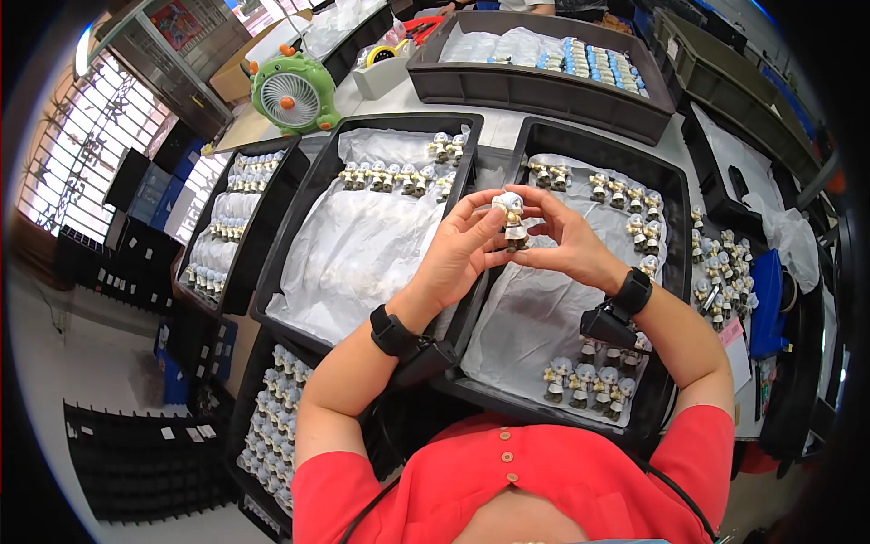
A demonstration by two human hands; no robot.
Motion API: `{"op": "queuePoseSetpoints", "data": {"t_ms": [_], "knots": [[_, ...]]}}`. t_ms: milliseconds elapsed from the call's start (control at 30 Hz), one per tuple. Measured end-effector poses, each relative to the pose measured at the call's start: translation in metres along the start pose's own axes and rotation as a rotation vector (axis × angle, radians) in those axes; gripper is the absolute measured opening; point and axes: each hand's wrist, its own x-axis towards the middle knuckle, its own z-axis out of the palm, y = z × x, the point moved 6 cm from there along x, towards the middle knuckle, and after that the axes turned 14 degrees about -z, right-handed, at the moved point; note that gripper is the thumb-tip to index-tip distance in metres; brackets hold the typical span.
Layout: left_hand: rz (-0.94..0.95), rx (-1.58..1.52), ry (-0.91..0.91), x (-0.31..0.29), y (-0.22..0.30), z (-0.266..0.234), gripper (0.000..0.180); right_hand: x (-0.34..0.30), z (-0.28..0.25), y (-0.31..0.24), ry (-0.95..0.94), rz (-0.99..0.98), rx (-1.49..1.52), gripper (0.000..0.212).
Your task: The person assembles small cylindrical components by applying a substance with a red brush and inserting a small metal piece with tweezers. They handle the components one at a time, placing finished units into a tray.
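Observation:
A small figurine (513, 220) with pale hair, a white-and-gold outfit and dark boots stands upright between my hands. My left hand (460, 247) closes on its left side, thumb near the head. My right hand (569, 243) grips it from the other side, fingertips around the head and feet. Beneath them is the border between two paper-lined black trays. The left tray (299, 204) bears a row of matching figurines (390, 178) toward its far end. In the right tray (678, 195), more figurines (589, 388) lie at the near right, along the right side and at the far end.
A green fan (294, 94) stands at the back left, near a large grey-brown crate (544, 95). Loose figurines (723, 272) crowd the table at right, by a blue bin (768, 304). Filled trays of figurines (276, 412) sit at the left.

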Motion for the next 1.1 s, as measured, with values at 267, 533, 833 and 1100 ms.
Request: {"op": "queuePoseSetpoints", "data": {"t_ms": [267, 533, 833, 1100], "knots": [[-0.030, 0.016, 0.064, 0.001, -0.003, -0.006, 0.039, 0.000, 0.003, 0.008, -0.005, 0.016, 0.079, 0.070], [0.029, 0.056, 0.058, -0.003, 0.002, 0.000, 0.034, -0.001, 0.000, -0.032, 0.060, -0.277, -0.538, 0.071], [0.032, 0.088, -0.112, -0.001, -0.008, 0.010, 0.039, -0.004, 0.015, -0.056, 0.057, -0.645, -0.738, 0.074], [0.034, 0.100, -0.181, -0.007, -0.002, 0.024, 0.042, -0.003, 0.014, -0.050, 0.076, -0.520, -0.521, 0.080]]}}
